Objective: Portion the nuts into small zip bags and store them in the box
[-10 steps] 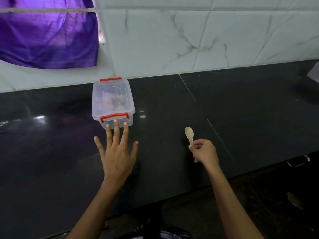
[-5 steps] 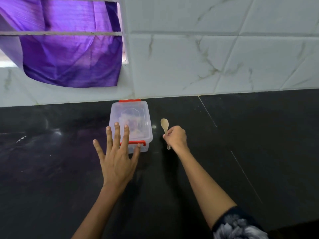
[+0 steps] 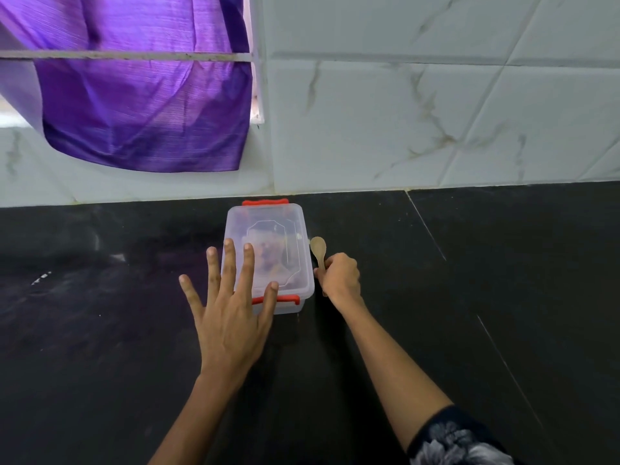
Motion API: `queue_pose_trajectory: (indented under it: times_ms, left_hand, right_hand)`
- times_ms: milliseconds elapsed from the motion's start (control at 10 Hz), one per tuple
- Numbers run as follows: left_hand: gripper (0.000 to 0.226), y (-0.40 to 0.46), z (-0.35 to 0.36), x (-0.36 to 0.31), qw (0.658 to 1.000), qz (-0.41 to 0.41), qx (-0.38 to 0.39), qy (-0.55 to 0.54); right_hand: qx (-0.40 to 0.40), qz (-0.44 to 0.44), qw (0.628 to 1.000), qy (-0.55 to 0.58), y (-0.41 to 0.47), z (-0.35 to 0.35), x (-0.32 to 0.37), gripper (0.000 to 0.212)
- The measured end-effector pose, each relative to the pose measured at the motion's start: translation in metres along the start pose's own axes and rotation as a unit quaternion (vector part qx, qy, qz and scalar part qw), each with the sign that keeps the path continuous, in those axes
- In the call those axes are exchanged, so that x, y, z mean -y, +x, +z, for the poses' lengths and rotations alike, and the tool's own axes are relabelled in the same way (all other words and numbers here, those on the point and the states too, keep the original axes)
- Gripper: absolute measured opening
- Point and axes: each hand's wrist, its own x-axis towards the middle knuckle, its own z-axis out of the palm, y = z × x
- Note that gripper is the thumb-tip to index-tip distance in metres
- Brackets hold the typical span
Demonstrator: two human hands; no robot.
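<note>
My left hand (image 3: 231,317) is spread flat with straight fingers over the near left part of the box (image 3: 268,256); I can't tell whether the fingertips press on the lid or hover just above it. The thumb lies across the near red latch (image 3: 285,299). This grip is fully open and holds nothing.

My right hand (image 3: 340,280) is curled into a fist just beside the box's right wall, and its grip is closed round the handle of a small wooden spoon (image 3: 318,251). The spoon stands nearly upright, bowl pointing away from me, close to the box's right edge; I can't tell if it touches the plastic.

The box is clear plastic with its lid on and 2 red latches, 1 at the near end and 1 at the far end (image 3: 265,202). It sits on the black tabletop (image 3: 469,330) with its far end near the white marbled wall tiles (image 3: 402,129). Through the lid I see something brownish and purplish inside, too blurred to name.

A purple cloth (image 3: 141,105) hangs over a rail at the upper left, above the tabletop. A dark patterned sleeve (image 3: 459,441) shows on my right arm at the bottom edge.
</note>
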Motion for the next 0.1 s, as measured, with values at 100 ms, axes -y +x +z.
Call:
queue_pose_trajectory:
  times_ms: [100]
  left_hand:
    - [0.068,-0.0065,-0.0045,-0.0032,1.0,0.006,-0.003,-0.024]
  right_hand:
    - [-0.019,-0.003,1.0,0.005,-0.0087,-0.0079,-0.0035,0.019]
